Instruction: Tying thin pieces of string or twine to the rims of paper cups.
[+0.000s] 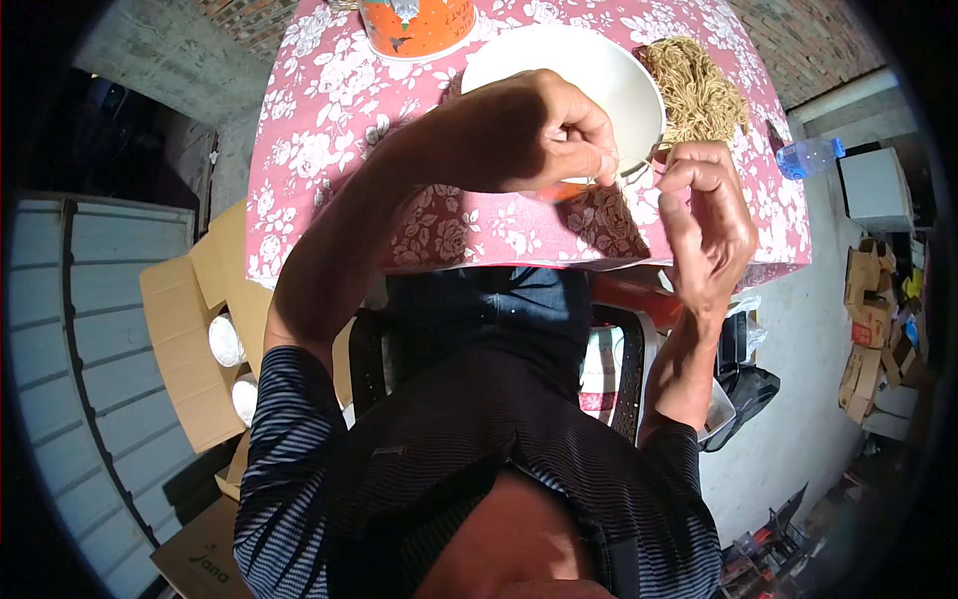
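So the left hand (564,135) is pinched up pretty narrow, thumb against a fingertip with the other fingers curled in, and a thin strand (637,166) shows at the tips. The right hand (714,210) is just across from it, fingers bent, facing the left one.

Room first: bare concrete floor (778,399), a brick wall (818,40) up top, and pale ribbed panels (120,349) down the left side. The table (329,150) sits in front of the person, covered in a pink cloth with white flowers, and both hands are over its near side. There's a pile of cardboard (868,349) and odds and ends on the right. On the left, an open carton (180,339) sits near a couple of white round things (227,341). The person's on a dark chair (639,369) with armrests.

On the table, the big white bowl (629,70) is right behind the hands. Left of it is an orange tub (419,30), and just beside it on the right is a loose tan bundle (694,90) of strands. A clear bottle (808,158) with a blue cap lies by the table's right edge.

Smallest bit: the strand runs in the gap between the two hands, in front of the bowl. Can't tell if the right fingers actually grip it.
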Demonstrator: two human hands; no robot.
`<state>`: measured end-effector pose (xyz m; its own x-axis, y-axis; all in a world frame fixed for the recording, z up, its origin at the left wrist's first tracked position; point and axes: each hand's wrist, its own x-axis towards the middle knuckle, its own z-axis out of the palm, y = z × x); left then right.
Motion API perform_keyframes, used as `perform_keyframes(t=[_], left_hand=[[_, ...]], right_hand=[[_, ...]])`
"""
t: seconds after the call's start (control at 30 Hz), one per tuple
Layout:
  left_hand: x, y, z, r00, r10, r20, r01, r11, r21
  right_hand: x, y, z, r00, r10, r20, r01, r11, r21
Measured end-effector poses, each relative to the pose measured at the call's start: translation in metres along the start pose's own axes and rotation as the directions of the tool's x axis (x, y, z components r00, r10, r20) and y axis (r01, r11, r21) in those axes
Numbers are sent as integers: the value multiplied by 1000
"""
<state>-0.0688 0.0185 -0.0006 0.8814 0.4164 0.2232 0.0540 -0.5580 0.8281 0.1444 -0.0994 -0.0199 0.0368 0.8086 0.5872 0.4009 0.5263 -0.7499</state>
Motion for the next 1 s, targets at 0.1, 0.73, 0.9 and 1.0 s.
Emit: perform_keyframes(t=[0.1,0.73,0.9,1.0], left_hand=[[1,7,-2,992,-128,15,128,992,0],[5,9,20,985,-98,-140,72,980,-184],[4,8,26,990,25,-141,-30,999,-29],[5,13,26,991,-36,-129,44,997,59]], right_hand=[[-3,0,2,990,-134,45,140,973,-184],[-21,-4,15,960,280,14,-280,959,29],[-18,-2,11,925,379,6,-374,911,174],[-19,-1,7,898,438,49,-439,876,199]])
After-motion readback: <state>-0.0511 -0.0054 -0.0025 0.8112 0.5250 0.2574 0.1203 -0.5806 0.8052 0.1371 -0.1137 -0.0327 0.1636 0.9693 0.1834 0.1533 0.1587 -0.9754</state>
